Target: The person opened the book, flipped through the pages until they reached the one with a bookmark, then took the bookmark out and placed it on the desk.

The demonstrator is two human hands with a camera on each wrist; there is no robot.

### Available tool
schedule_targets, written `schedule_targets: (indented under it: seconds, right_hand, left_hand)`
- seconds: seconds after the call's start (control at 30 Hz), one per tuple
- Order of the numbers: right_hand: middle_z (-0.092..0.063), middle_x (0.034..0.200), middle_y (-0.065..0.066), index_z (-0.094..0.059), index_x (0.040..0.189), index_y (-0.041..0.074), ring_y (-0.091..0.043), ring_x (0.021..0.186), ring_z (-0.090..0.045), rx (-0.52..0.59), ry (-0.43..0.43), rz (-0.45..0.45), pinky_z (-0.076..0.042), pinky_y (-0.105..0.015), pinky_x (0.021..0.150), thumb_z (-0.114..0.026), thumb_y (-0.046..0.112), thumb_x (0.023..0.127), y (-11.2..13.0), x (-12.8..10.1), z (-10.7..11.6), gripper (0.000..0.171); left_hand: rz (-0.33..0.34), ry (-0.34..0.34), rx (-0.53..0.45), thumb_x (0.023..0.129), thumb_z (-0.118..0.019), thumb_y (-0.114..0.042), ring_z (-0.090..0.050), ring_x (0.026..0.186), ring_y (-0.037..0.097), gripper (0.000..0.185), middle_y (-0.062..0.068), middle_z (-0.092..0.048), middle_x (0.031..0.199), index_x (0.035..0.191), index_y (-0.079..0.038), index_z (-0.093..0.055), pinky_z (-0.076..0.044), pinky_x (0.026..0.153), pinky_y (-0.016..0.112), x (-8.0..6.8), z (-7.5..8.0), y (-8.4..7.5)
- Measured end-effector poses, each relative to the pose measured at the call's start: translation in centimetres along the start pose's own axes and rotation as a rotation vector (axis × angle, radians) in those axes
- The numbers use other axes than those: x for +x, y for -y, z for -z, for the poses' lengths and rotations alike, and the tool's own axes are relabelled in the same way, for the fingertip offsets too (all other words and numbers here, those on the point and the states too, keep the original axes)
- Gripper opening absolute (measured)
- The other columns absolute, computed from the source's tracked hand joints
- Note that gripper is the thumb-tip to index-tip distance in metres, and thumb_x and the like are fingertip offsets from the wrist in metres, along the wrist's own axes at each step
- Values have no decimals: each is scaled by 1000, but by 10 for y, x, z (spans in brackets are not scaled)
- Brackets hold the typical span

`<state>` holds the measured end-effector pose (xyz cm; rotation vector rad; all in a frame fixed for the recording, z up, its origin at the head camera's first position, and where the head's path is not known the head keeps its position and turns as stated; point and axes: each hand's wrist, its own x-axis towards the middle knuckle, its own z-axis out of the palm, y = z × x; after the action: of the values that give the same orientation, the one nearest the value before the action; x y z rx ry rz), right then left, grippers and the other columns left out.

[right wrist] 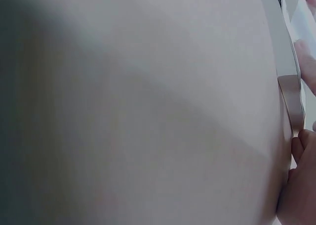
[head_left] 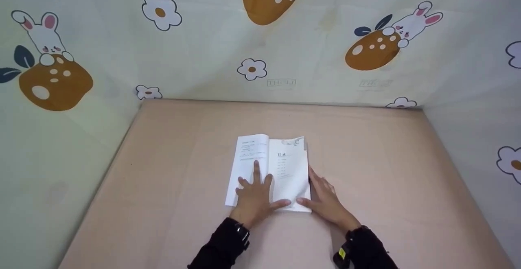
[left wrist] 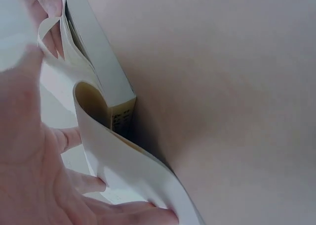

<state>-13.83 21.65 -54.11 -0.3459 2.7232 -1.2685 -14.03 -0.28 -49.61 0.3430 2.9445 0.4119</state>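
Note:
An open paperback book with printed pages lies on the table. My left hand rests across its left page with fingers spread, the thumb reaching over the lower right page. At the book's lower right edge, my right hand holds it, thumb on top of the page and fingers along the side. In the left wrist view, the left-hand leaves bow up in a curve beside the thick page block, under the left fingers. The right wrist view catches only the book's edge and part of the right hand.
A plain pinkish-beige cloth covers the table. Pale wall sheets printed with rabbits, flowers and brown fruit rise at the back and both sides. Dark sleeves and wrist straps show at the bottom.

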Motion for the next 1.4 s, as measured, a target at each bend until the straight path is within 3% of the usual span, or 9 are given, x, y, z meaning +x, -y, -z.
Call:
schedule_targets:
  seconds: [0.13,0.27,0.57,0.7,0.8,0.97,1.13,1.23,1.4]
  right_hand:
    - [-15,156,-6,-20,149,10,-34,142,-17,-20,0,22,-5,-56,111,-64,39,83,0,1,0,84]
    - [-16,156,-6,-22,148,9,-35,141,-17,-28,-8,19,-4,-57,111,-62,37,85,0,2,0,79]
    - [-18,155,-13,-26,145,2,-39,140,-18,-42,-14,46,-7,-58,109,-56,27,91,-1,1,-1,67]
    - [-16,156,-12,-28,146,6,-38,141,-17,-35,-6,23,-6,-55,111,-54,26,93,1,1,0,62]
    - [-14,156,-10,-27,147,11,-38,141,-15,-30,8,5,-4,-55,111,-53,29,93,2,1,0,62]
    - [-15,156,-12,-28,147,9,-40,140,-17,-38,-6,26,-5,-58,110,-53,29,93,1,1,0,62]
    - [-16,156,-12,-28,147,10,-40,140,-17,-43,-3,16,-5,-58,109,-53,30,93,0,1,-1,63]
    - [-16,156,-12,-28,147,10,-40,140,-17,-37,-7,21,-5,-59,109,-54,30,93,1,2,-1,63]
    - [-14,156,-10,-27,147,12,-38,141,-16,-38,6,2,-3,-57,110,-53,31,93,1,2,0,63]
  left_hand:
    - [-30,31,-9,61,-65,-75,-37,113,66,105,27,-14,152,140,-11,-41,-45,81,66,-2,2,4]
    - [-54,12,-11,59,-72,-69,-38,112,66,103,28,-16,151,139,-10,-42,-47,79,64,-1,2,7]
    - [-101,-7,-70,67,-72,-59,-42,109,64,89,27,-19,150,136,-11,-44,-47,81,60,-2,5,16]
    - [-113,-6,-138,79,-67,-50,-43,110,61,70,26,-23,150,134,-14,-44,-47,83,58,-3,9,21]
    - [-98,13,-172,88,-60,-40,-44,115,56,59,23,-24,150,136,-12,-41,-47,86,54,-4,12,24]
    - [-93,-7,-190,93,-55,-29,-48,117,43,61,25,-30,146,138,5,-34,-45,95,47,-2,16,29]
    - [-67,-21,-237,91,-57,-21,-52,115,38,56,27,-42,135,130,16,-41,-45,95,44,-1,18,39]
    - [-12,-38,-251,89,-59,-19,-54,113,36,54,27,-46,132,125,18,-45,-47,93,43,-1,18,46]
    - [53,-88,-181,82,-66,-19,-57,107,36,59,28,-50,127,122,21,-47,-51,83,43,-4,15,57]
